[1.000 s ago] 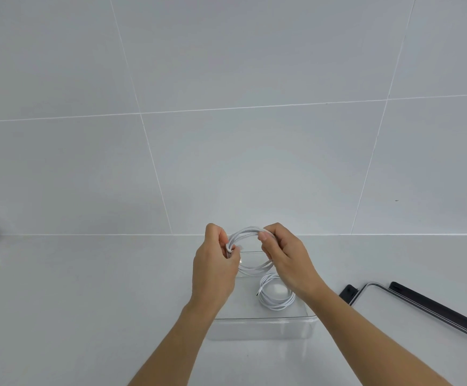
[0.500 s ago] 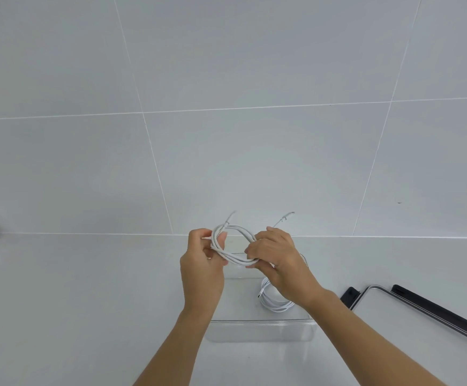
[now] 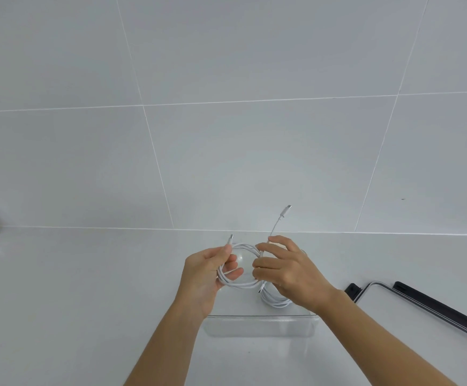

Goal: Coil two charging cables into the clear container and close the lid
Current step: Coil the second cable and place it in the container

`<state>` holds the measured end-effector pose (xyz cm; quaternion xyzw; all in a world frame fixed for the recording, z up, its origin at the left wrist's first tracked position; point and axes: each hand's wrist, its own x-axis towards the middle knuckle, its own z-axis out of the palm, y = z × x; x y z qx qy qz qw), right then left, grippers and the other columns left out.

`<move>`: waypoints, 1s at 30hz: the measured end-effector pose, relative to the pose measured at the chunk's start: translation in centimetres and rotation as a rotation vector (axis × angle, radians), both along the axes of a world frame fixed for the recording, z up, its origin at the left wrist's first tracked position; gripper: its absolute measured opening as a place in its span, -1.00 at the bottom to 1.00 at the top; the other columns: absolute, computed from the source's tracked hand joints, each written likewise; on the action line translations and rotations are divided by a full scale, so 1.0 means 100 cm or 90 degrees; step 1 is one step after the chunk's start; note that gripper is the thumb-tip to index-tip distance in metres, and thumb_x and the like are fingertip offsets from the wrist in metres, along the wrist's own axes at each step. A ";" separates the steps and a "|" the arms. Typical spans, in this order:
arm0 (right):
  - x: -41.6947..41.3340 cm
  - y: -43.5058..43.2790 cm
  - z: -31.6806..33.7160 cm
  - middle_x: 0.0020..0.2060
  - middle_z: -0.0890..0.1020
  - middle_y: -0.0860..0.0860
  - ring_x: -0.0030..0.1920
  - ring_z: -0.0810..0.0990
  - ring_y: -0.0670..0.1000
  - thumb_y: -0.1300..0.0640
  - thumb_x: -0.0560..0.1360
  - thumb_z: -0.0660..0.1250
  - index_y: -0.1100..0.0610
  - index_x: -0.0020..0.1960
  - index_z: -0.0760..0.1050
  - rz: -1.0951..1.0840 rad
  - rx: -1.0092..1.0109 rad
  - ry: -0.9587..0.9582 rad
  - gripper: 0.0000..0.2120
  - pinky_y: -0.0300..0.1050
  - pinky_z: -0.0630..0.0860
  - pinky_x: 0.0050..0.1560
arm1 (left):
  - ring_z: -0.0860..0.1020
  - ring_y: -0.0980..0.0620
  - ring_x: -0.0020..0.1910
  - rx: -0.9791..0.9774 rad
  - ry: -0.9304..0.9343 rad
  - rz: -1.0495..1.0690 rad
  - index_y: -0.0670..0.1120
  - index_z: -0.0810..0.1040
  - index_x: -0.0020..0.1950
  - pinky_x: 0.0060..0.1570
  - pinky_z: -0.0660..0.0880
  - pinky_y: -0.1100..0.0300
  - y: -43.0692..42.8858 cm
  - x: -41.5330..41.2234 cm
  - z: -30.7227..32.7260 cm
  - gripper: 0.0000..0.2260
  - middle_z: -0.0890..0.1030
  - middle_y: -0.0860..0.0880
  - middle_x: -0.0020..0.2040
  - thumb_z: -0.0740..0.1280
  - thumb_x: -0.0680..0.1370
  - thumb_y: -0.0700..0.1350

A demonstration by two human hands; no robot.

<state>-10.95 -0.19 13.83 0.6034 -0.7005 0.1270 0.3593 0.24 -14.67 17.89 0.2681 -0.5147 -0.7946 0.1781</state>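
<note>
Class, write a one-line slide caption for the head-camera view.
Left hand and right hand hold a coiled white cable over the clear container, where a second coil lies; lid alongside.

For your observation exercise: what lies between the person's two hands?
A coiled white charging cable, gripped by the left hand and right hand; head view.

Single view: a head-worn, wide-angle camera. It looks forward and down from above and behind the hands, and both forearms enter at the bottom edge and angle inward. The left hand (image 3: pixel 208 271) and right hand (image 3: pixel 292 274) sit close to the lens in the lower middle of frame, both gripping the white cable (image 3: pixel 236 284). Just below the fingers (image 3: pixel 267 263) is the front wall of the clear container (image 3: pixel 260 325). Right of the fingers, the lid (image 3: pixel 410 316) is cut by the frame edge. Beyond the fingers, the tiled wall (image 3: pixel 226 135) fills most of the upper frame, its upright grout lines converging downward. The counter (image 3: pixel 87 288) spreads left of the fingers.
</note>
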 end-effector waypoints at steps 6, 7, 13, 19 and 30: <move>0.004 -0.003 -0.011 -0.16 0.69 -0.15 -0.04 0.65 0.00 0.42 0.16 0.48 0.01 -0.24 0.62 0.001 0.093 -0.044 -0.65 0.02 0.27 0.23 | 0.43 0.07 -0.56 -0.247 -0.100 0.033 -0.23 0.54 -0.20 -0.45 0.49 0.30 0.003 -0.005 -0.018 -0.76 0.35 -0.07 -0.37 0.20 0.60 -0.18; 0.005 -0.004 -0.013 -0.15 0.69 -0.15 -0.04 0.65 -0.01 0.42 0.14 0.49 0.00 -0.23 0.63 0.001 0.099 -0.059 -0.64 0.02 0.26 0.24 | 0.44 0.09 -0.60 -0.295 -0.122 0.041 -0.23 0.53 -0.16 -0.46 0.43 0.29 0.005 -0.006 -0.021 -0.75 0.35 -0.04 -0.35 0.15 0.61 -0.15; 0.018 -0.002 -0.024 0.13 0.64 -0.05 0.28 0.49 -0.01 0.36 0.36 0.13 0.08 0.00 0.62 -0.009 -0.032 -0.199 -0.61 0.02 0.19 0.34 | 0.39 0.04 -0.43 -0.349 -0.143 0.092 -0.17 0.38 -0.15 -0.41 0.36 0.22 0.011 -0.011 -0.037 -0.75 0.47 0.03 -0.16 0.04 0.65 -0.11; 0.026 -0.013 -0.031 0.25 0.54 0.09 0.33 0.41 0.01 0.12 0.55 0.17 0.23 0.25 0.46 -0.100 -0.125 -0.249 -0.67 -0.07 0.28 0.31 | 0.53 -0.11 0.00 -0.386 -0.173 0.107 -0.14 0.48 0.02 0.07 0.52 -0.08 0.015 -0.014 -0.054 -0.73 0.55 -0.04 0.00 0.02 0.64 -0.07; 0.036 -0.025 -0.017 0.24 0.52 0.03 0.15 0.50 0.05 0.32 0.49 0.29 0.16 0.41 0.28 -0.171 -0.004 -0.605 -0.49 -0.32 0.31 0.14 | 0.54 -0.21 -0.02 -0.500 -0.156 0.073 -0.18 0.51 0.03 -0.13 0.41 0.12 0.022 -0.013 -0.061 -0.68 0.61 -0.18 0.00 0.00 0.64 -0.10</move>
